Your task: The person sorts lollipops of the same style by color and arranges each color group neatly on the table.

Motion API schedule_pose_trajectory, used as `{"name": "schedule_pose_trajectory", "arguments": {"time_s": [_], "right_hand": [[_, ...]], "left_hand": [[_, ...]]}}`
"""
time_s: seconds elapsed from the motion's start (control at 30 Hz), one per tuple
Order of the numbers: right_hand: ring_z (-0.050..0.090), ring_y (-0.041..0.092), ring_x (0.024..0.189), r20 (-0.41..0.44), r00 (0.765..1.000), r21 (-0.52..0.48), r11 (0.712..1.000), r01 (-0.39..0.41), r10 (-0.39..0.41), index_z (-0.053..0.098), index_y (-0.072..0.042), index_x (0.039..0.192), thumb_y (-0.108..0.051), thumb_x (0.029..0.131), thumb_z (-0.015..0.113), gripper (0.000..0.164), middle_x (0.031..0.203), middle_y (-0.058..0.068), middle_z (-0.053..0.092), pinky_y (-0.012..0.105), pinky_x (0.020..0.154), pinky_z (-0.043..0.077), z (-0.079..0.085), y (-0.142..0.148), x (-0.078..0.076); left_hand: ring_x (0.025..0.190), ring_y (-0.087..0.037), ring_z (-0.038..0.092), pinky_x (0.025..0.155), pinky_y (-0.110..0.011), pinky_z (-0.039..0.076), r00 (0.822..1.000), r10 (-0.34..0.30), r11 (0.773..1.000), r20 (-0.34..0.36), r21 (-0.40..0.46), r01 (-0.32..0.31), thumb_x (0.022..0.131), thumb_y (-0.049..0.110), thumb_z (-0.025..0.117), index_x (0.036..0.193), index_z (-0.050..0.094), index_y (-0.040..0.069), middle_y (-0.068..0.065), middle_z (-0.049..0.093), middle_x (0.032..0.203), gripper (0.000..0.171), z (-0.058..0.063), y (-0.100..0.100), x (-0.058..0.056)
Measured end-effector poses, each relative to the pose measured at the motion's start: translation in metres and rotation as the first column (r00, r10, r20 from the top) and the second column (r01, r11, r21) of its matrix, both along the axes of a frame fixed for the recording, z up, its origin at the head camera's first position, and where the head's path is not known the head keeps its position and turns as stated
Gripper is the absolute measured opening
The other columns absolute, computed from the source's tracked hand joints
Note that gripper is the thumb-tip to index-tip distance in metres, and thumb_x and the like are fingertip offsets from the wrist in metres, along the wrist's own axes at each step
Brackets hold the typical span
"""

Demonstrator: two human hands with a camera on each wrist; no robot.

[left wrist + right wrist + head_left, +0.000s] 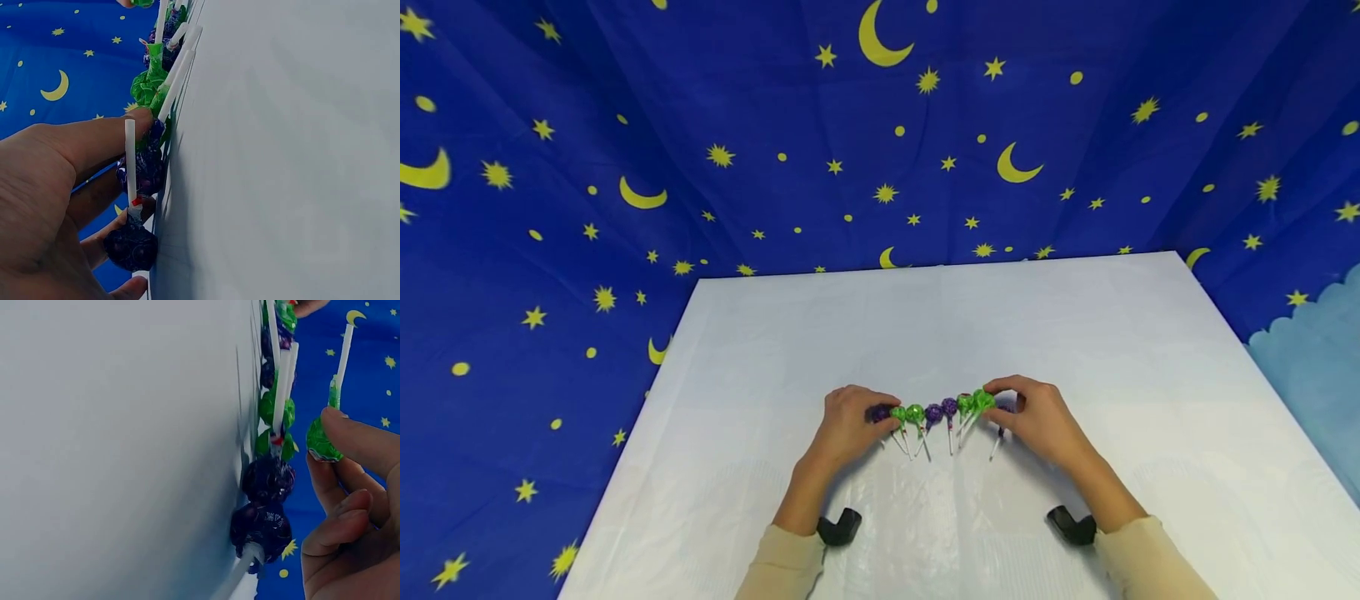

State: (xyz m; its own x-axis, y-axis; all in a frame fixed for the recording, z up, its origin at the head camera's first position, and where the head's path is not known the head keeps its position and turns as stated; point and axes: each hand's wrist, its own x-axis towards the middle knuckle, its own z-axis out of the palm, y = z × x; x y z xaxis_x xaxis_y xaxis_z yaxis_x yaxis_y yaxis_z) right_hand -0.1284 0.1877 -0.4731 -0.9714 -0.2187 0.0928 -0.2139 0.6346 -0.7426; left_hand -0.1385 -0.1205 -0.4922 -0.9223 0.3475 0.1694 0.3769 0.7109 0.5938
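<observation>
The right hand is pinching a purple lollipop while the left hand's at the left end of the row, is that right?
Not quite: the lollipop pinched in the right hand is green, not purple, as the right wrist view shows. The left hand is at the left end of the row, as you said.

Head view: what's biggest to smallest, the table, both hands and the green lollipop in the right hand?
1. Table
2. Left hand, right hand: too alike to rank
3. Green lollipop
</observation>
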Motion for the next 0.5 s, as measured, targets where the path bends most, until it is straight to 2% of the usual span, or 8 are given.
{"name": "schedule_pose_trajectory", "arguments": {"time_s": [0.33,0.5], "right_hand": [[0.041,0.016,0.047,-0.038,0.999,0.008,0.999,-0.037,0.038,0.069,-0.016,0.112,-0.023,0.081,0.080,0.034,0.059,0.000,0.049,0.030,0.041,0.037,0.008,0.004,-0.023],[0.039,0.017,0.048,-0.045,0.997,0.011,0.998,-0.055,0.055,0.071,-0.019,0.110,-0.023,0.080,0.080,0.032,0.058,0.001,0.048,0.030,0.043,0.035,0.011,0.004,-0.034]], "left_hand": [[0.100,-0.017,0.055,0.097,-0.054,0.028,1.000,0.002,1.000,-0.004,0.005,-0.002,0.081,0.030,0.079,0.106,0.076,0.025,0.010,0.068,0.099,0.026,-0.001,-0.002,0.000],[0.100,-0.017,0.055,0.097,-0.054,0.028,1.000,0.002,1.000,-0.004,0.005,-0.002,0.081,0.031,0.078,0.107,0.075,0.025,0.011,0.069,0.099,0.027,-0.002,-0.003,0.000]]}}
